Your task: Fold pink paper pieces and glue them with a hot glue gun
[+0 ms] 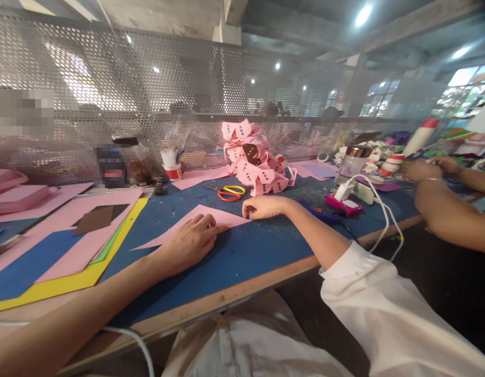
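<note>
A sheet of pink paper [199,213] lies on the blue tabletop in front of me, its pointed left corner reaching past my wrist. My left hand [197,236] rests on the sheet's near side, palm down. Its fingers bend slightly onto the paper, and the thumb stretches right along the near edge. At the sheet's right corner, my right hand [262,208] is closed, thumb and fingertips pinching the paper. Just beyond the sheet lie scissors [230,193] with red and yellow handles. Behind them rises a pile of pink paper cutouts [256,162] with small coloured squares.
Coloured paper sheets [104,246] are stacked at left. A paper cup [172,166] with tools stands near the perforated screen [148,94]. At right are a glass jar [350,165], a white charger [343,191] with cable and a magenta box [346,207]. A co-worker's arms [448,209] reach in.
</note>
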`<state>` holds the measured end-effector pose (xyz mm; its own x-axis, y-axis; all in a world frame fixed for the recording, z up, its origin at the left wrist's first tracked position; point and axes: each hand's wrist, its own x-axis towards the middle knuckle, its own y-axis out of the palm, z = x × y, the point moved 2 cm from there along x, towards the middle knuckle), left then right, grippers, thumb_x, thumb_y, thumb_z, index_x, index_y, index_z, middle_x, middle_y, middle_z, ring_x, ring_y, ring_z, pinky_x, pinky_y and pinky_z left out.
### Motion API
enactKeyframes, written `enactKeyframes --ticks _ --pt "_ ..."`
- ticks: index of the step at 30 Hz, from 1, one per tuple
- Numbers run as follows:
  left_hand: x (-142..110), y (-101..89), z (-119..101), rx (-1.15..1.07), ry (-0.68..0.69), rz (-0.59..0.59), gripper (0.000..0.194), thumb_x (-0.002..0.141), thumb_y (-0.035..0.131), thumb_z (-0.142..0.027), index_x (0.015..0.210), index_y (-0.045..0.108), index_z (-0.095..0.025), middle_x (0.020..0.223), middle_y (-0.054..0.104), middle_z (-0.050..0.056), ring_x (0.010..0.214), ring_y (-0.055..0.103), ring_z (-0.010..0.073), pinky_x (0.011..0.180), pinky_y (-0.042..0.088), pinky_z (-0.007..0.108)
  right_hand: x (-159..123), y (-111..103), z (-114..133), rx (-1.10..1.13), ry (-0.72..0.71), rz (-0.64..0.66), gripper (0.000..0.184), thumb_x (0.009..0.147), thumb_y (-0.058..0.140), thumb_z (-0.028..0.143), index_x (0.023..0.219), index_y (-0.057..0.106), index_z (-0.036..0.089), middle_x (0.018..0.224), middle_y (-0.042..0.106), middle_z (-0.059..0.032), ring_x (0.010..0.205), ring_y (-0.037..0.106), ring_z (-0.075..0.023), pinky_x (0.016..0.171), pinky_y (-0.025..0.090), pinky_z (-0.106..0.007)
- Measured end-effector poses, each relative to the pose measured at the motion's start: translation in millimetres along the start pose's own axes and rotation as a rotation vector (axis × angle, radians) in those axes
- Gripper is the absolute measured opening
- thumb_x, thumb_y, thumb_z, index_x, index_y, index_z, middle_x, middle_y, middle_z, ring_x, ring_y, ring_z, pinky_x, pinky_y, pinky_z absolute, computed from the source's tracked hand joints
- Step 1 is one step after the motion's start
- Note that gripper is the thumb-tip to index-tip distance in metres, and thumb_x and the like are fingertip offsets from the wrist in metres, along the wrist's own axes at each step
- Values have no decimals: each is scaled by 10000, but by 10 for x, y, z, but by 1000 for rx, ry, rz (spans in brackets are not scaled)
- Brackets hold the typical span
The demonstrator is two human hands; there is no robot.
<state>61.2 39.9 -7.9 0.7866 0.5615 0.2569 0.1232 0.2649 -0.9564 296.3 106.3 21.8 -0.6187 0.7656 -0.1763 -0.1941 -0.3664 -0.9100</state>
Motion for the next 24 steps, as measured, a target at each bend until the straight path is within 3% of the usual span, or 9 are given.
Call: enactKeyframes --ticks 3,8,11,15,19,24 --pt "-1 14 7 -11 3 -16 427 977 375 -186 1364 532 -273 1021 541 90 939 515 228 871 468 387 -2 -8 24 -2 -5 -69 231 751 549 92 911 694 176 928 726 -21 732 623 -126 621 410 -198" --pt "3 23 9 -11 -7 -2 437 954 412 -161 1352 547 -278 1053 553 89 936 528 228 883 470 404 39 44 167 84 -120 -352 147 824 574 174 936 670 178 910 714 -20 769 619 -128 671 406 -215" --pt "5 4 -1 -24 -27 11 410 955 417 -169 1327 567 -254 1060 559 89 951 535 232 899 468 411 113 169 238 123 -188 -348 126 831 591 183 929 669 170 893 709 -20 790 623 -127 698 413 -218" --pt "-3 -23 -9 -51 -29 -7 372 963 408 -175 1281 590 -241 1051 576 80 981 539 234 910 461 403 196 310 264 82 -179 -303 106 803 646 203 895 679 163 899 713 -32 797 628 -133 683 405 -216" --pt "-14 -24 4 -98 -31 -40 311 968 405 -182 1181 628 -221 1048 592 74 996 547 232 917 456 394 217 348 268 72 -142 -311 146 804 660 282 899 668 172 896 706 -32 785 627 -135 642 392 -210" --pt "-24 -13 33 -159 -43 -72 258 963 400 -153 1067 633 -189 1027 606 67 987 558 208 920 456 359 238 355 249 57 -142 -305 122 801 645 251 901 666 184 903 703 -20 797 625 -128 658 392 -207"
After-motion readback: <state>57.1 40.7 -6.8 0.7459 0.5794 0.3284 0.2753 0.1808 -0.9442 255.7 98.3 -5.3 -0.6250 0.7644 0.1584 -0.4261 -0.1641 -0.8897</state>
